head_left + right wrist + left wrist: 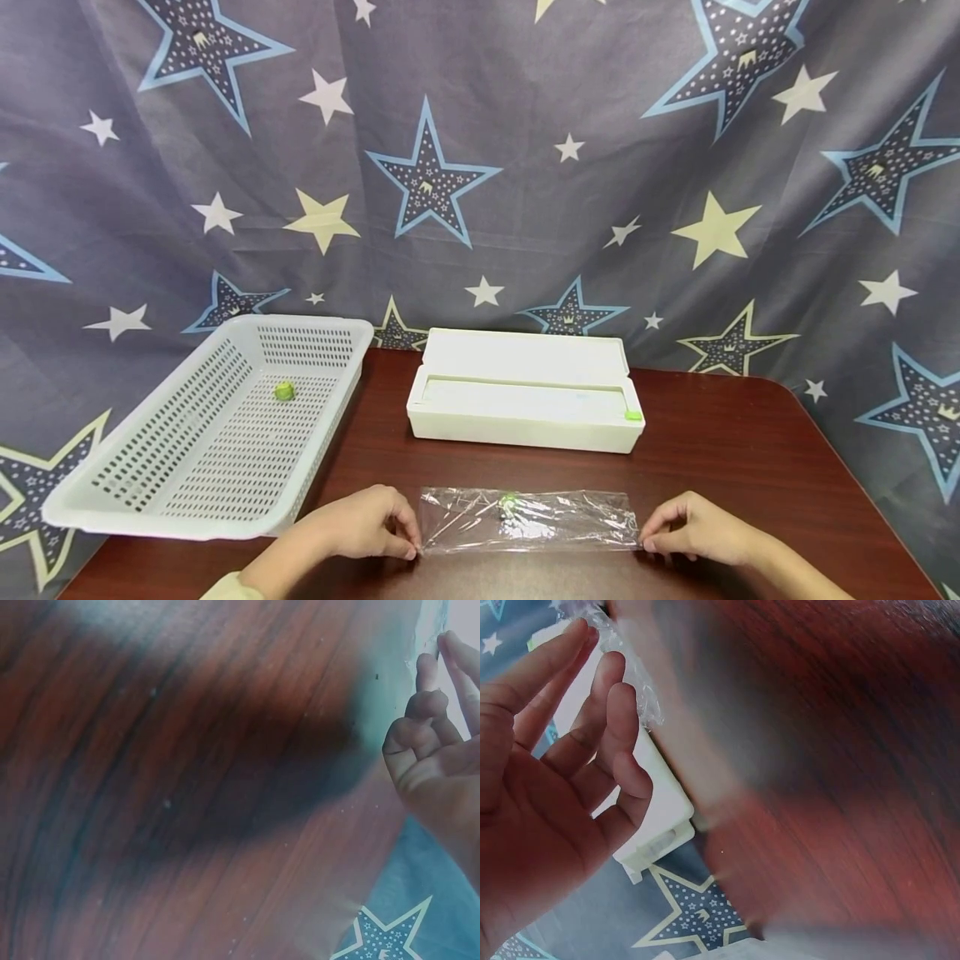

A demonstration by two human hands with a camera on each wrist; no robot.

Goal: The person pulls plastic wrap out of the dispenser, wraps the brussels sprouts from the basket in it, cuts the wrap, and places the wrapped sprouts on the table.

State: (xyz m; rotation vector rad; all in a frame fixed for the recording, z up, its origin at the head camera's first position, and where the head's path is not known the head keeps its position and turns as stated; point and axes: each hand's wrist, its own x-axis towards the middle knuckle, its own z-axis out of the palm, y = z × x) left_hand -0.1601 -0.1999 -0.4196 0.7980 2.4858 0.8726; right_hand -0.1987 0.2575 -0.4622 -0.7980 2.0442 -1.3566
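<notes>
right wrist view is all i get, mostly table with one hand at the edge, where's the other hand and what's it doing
Observer: In the head view, the left hand pinches the near left corner of a clear film.

Operator: ok anything showing through that film

Observer: Yes, a small green item shows near its far edge, seemingly underneath.

Operator: and what's behind it on the table

Observer: A long white box with its lid open.
</notes>
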